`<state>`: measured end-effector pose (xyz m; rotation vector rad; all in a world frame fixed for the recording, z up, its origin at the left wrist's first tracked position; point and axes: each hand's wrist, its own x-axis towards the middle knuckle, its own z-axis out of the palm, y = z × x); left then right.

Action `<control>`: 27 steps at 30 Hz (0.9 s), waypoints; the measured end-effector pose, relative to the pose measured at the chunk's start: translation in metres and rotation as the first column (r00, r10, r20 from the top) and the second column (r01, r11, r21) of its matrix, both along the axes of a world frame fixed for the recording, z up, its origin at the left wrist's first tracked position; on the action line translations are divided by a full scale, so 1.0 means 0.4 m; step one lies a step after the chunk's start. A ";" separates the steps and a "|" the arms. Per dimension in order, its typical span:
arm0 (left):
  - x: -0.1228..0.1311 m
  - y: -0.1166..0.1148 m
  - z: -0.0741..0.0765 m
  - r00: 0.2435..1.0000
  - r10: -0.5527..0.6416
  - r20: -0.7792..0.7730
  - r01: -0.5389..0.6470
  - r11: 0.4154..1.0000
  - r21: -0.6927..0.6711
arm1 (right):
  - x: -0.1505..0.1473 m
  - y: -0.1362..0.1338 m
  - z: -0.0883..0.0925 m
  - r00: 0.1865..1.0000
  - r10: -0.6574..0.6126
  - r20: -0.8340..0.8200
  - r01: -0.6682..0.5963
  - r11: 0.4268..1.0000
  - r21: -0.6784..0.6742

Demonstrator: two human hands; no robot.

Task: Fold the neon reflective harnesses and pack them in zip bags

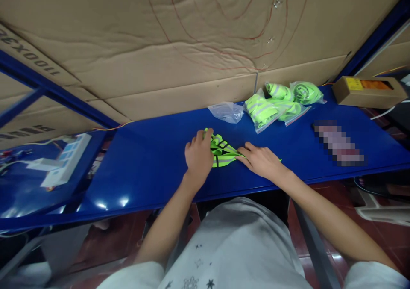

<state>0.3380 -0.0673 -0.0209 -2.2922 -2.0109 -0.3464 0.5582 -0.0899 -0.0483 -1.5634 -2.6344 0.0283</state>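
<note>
A neon-green reflective strap harness [223, 157] with grey stripes and black buckles lies bunched on the blue table, between my hands. My left hand [199, 154] is closed on its left end, the fingers curled over the folded straps. On the other side, my right hand [259, 158] pinches the straps where they narrow to the right. A short green end pokes out beyond the right hand. The palms of both hands are hidden from view.
Several clear bags of rolled green straps [265, 109] lie at the back, beside an empty clear bag [226, 112]. A cardboard box [368, 93] and a blurred-out flat object [339, 143] are on the right. A power strip [68, 160] sits left; cardboard [179, 81] walls the back.
</note>
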 end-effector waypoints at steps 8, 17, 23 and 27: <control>0.053 0.005 -0.025 0.954 -0.220 0.203 0.260 0.945 -0.200 | 0.014 -0.055 -0.029 0.999 0.040 -0.030 -0.034 0.986 0.166; 0.057 0.004 -0.043 0.926 -0.158 0.343 0.217 0.966 -0.142 | 0.023 -0.064 -0.020 0.997 0.003 -0.074 0.007 0.990 0.141; 0.067 -0.004 -0.038 0.990 0.095 0.102 -0.076 0.981 -0.178 | 0.035 -0.086 -0.009 0.997 -0.031 -0.077 0.040 0.992 0.118; 0.103 -0.033 -0.042 1.000 -0.013 -0.004 0.013 1.000 0.022 | 0.032 -0.095 -0.005 0.995 -0.048 -0.091 0.057 0.994 0.097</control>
